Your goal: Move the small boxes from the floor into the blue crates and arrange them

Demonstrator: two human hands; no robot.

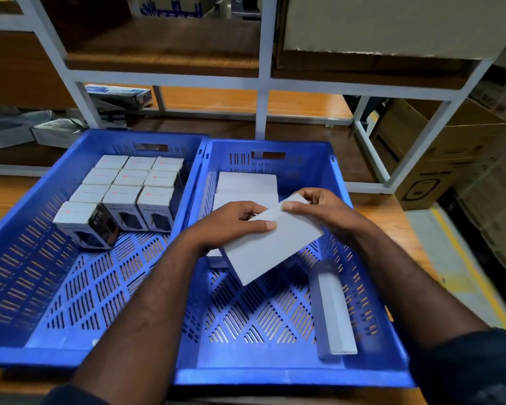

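Note:
Two blue crates sit side by side on the floor. The left crate holds several small grey boxes standing in tidy rows at its far end. Over the right crate, both hands hold one flat white box, tilted. My left hand grips its left edge with the thumb on top. My right hand pinches its far corner. Beneath it, flat white boxes lie stacked at the crate's far end. Another white box stands on edge along the right wall.
A white metal shelf frame with wooden boards rises just behind the crates. Brown cartons stand at the right by a yellow floor line. Packaged items lie under the shelf at the left.

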